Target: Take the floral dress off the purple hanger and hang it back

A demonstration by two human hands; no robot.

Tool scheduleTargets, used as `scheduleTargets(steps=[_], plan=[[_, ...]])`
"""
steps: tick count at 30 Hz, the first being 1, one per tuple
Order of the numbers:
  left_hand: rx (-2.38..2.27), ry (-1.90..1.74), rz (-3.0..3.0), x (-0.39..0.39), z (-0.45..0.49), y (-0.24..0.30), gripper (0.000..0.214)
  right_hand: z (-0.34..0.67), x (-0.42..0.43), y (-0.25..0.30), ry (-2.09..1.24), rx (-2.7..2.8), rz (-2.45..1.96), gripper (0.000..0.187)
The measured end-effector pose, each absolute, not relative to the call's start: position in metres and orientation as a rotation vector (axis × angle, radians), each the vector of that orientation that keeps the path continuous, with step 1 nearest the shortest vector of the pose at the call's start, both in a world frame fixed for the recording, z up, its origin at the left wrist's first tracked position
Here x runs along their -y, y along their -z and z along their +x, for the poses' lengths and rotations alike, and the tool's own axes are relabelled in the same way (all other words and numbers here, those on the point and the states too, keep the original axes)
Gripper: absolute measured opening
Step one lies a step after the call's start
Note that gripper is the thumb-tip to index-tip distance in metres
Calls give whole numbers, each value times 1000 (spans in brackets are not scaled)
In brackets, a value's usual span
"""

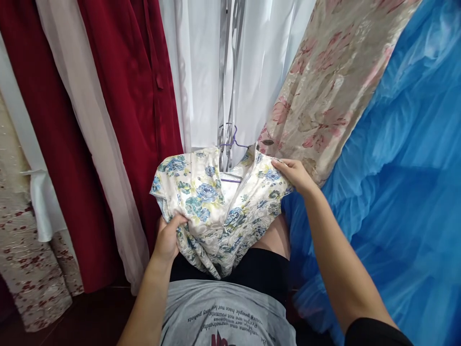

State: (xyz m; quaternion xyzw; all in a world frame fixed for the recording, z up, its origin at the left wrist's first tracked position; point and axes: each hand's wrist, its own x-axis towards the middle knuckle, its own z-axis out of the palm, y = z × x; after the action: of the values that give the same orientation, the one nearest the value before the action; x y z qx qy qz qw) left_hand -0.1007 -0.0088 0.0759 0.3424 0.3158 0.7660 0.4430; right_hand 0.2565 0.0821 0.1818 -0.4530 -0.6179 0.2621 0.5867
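A white dress (207, 211) with blue flowers and green leaves lies across my lap, its zipper partly open below the neckline. It hangs on a thin purple hanger (234, 142), whose hook points away from me. My left hand (168, 239) grips the dress at its left side, thumb on top of the cloth. With thumb above and the other fingers mostly underneath, my right hand (293, 173) pinches the cloth near the right shoulder. The lower part of the garment is bunched and folded against my lap.
Red fabric (126, 96) and a pale pink length (84, 96) hang at the left. White cloth (201, 72) hangs straight ahead. To the right are a beige gown with pink flowers (324, 91) and a ruffled blue gown (406, 192). Dark floor (97, 317) shows at lower left.
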Motion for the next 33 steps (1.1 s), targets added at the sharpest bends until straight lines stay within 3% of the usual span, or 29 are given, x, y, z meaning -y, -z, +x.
scheduleTargets(steps=[3,5,8,11,13,19,26,33], plan=[[-826,-1939,837,1,-96,-60,47,233,-59,-150,8,1240,-1050,29],[-852,-1936,823,-2,-90,-48,41,206,-37,-119,222,942,-981,29],[-884,-1857,792,-1,-79,-35,30,159,-12,-72,-139,789,-920,24],[-924,-1837,754,4,-67,-33,24,124,-3,-44,-898,1193,-947,42],[-934,-1859,715,7,-61,-34,25,112,-1,-38,-1092,1360,-889,44],[-885,-1892,726,15,-47,-34,34,109,2,-34,-1087,1419,-838,16],[-918,-1859,704,22,-41,-38,27,109,2,-26,-1199,1427,-1047,27],[-1026,-1897,803,18,-47,-33,22,113,9,-37,-1264,1370,-898,22]])
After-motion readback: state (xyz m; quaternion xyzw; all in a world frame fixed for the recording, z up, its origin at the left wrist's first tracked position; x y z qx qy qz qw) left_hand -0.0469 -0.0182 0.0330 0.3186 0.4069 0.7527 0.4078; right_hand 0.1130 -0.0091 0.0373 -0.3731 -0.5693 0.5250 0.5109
